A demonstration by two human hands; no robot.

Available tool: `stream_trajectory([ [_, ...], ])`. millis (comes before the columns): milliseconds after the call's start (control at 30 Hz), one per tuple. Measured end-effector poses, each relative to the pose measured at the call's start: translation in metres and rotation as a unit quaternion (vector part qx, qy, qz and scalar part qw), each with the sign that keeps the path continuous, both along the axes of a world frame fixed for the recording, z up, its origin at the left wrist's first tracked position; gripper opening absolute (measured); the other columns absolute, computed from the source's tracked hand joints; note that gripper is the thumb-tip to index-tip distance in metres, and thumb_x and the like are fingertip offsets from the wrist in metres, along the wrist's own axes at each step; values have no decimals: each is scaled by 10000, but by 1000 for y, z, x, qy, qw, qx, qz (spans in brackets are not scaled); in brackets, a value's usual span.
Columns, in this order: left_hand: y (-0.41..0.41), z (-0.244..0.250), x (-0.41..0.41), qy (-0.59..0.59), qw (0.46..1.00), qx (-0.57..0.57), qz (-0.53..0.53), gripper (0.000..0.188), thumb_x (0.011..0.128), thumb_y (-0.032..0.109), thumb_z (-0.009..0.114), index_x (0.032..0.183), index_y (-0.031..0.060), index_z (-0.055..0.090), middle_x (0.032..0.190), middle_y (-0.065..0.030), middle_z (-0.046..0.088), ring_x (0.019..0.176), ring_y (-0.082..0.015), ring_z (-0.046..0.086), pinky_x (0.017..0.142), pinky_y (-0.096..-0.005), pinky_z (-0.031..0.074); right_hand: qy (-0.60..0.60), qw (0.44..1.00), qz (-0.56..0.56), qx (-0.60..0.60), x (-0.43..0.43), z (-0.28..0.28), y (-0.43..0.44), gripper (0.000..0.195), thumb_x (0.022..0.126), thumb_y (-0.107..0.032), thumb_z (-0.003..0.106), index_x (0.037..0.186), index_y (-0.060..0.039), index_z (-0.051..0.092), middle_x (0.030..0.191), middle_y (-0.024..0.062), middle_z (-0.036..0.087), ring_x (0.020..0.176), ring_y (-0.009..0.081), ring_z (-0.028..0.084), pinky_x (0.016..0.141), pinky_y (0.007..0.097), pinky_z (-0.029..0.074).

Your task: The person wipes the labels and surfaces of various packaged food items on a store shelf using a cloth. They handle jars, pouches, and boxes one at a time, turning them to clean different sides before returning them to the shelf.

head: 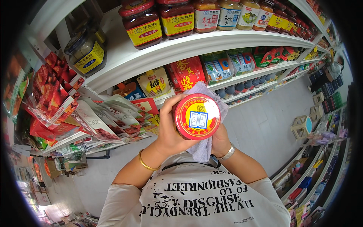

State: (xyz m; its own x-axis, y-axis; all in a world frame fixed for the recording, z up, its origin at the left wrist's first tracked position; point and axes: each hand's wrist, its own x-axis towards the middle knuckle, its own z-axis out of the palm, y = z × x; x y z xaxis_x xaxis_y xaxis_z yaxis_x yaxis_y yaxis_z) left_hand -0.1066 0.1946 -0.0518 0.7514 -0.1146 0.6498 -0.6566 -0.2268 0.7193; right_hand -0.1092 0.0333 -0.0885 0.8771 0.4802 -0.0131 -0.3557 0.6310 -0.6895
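Observation:
A jar with a red and yellow lid [197, 117] is held up before my chest, its top facing the camera. My left hand [171, 129] grips the jar's side, with a gold bangle on that wrist. A pale purple cloth [202, 149] lies behind and beside the jar. My right hand [219, 140] holds the cloth against the jar; its fingers are mostly hidden behind both. A silver-coloured band circles the right wrist. The lid bears printed writing and a blue-framed sticker.
Glass jars of fermented bean curd [177, 20] line the white shelf ahead. Sauce pouches [154, 82] fill the tier below. Hanging food packets [51, 90] crowd the left. Plastic stools [302, 127] and a person [334, 69] are farther right.

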Motion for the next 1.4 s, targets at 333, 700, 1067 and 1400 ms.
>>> stream_trajectory([
  [333,5,5,4,19,999,33,2,1116,593,268,939,1389,11,199,1312,-201,467,1204,-280,528,1026,-401,425,39,998,-1,45,2,0,2,707,907,-474,609,1410,-42,363,1334,88,525,1193,189,542,985,367,474],
  [700,11,38,-1,40,995,70,62,1064,534,287,940,1363,-8,343,1304,-204,442,1206,-352,466,1035,-444,368,39,998,32,33,14,7,14,698,930,-538,530,1399,-39,390,1356,118,516,1193,219,559,1003,396,481],
  [1067,16,137,-4,-9,898,406,173,681,590,263,826,1194,49,596,1021,-117,549,893,-304,522,788,-403,438,-21,991,115,60,39,23,23,746,908,-496,584,1449,-63,306,1413,117,452,1261,243,498,1045,424,442],
  [1400,59,235,14,-45,864,442,237,648,673,303,773,1208,-7,581,981,-145,579,907,-302,548,845,-370,439,-83,977,193,29,66,41,7,608,932,-145,615,1448,-24,317,1382,75,461,1263,189,452,1064,365,370],
])
